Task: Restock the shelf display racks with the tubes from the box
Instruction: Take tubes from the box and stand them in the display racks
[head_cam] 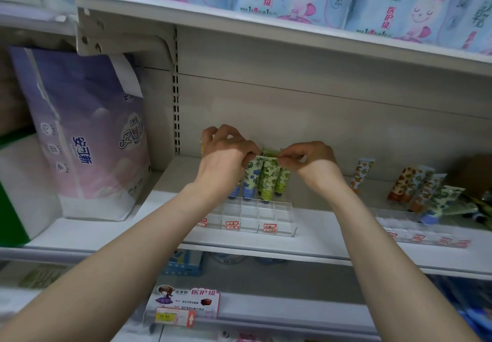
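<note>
Open: front compartments of clear rack (250,216); bare shelf (324,224) strip toward second rack (415,231). Blocked: rear row by tubes (263,179), left hand (226,155), right hand (311,159); left flank by purple pack (87,139); overhead by upper shelf (266,22).

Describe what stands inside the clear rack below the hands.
In the rack, floral tubes stand cap-down in rear compartments; front compartments look empty. The left hand and right hand pinch and cover the tube tops.

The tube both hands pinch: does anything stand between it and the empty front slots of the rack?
Nothing visible does. The left hand and right hand pinch the tube at its top; other tubes stand beside it; the clear rack has open front slots.
</note>
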Action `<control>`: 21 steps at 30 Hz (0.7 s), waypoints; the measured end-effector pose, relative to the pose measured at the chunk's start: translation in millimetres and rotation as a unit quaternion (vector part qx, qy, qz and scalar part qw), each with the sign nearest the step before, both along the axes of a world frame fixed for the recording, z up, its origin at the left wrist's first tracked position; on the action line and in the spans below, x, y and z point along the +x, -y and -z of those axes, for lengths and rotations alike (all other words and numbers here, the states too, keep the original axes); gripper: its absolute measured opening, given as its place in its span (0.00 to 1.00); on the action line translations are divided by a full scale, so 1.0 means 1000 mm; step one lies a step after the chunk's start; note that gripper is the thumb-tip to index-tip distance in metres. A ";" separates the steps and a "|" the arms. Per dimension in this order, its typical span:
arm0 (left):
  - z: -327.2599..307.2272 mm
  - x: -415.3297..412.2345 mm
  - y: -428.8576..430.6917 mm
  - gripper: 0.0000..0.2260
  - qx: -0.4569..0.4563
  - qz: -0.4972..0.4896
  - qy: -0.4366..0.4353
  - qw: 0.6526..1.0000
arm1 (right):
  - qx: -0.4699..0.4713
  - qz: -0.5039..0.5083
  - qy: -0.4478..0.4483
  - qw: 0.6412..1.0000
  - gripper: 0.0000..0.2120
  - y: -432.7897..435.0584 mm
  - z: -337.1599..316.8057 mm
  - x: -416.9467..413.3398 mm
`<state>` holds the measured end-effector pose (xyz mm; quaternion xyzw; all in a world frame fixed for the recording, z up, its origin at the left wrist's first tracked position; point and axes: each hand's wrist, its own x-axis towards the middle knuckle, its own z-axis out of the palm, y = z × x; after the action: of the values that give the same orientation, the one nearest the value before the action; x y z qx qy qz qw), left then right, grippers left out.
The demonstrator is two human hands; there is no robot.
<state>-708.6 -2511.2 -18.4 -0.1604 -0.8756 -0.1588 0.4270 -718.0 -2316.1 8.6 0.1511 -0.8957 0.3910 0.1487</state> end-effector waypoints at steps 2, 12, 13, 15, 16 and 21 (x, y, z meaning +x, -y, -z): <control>-0.001 0.001 0.000 0.07 0.000 0.001 0.006 1.000 | -0.001 0.004 -0.002 1.000 0.05 0.001 0.001 0.000; -0.001 0.003 0.002 0.07 -0.001 0.003 0.026 1.000 | 0.021 0.013 0.010 1.000 0.04 0.003 -0.003 0.000; -0.001 0.002 0.002 0.07 -0.001 0.003 0.028 1.000 | 0.021 0.010 0.012 1.000 0.05 0.002 -0.003 0.000; -0.001 0.002 0.003 0.07 0.000 0.003 0.030 1.000 | 0.021 0.008 0.016 1.000 0.05 0.002 -0.004 0.001; -0.001 0.002 0.003 0.07 0.000 0.003 0.030 1.000 | 0.022 0.008 0.016 1.000 0.06 0.002 -0.004 0.001; -0.003 0.003 0.001 0.06 -0.007 0.003 0.034 0.999 | 0.021 0.013 0.013 1.000 0.07 0.002 -0.006 0.003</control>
<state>-705.4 -2512.4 -14.9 -0.1602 -0.8902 -0.1596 0.3955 -714.8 -2318.2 14.3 0.1371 -0.9073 0.3724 0.1390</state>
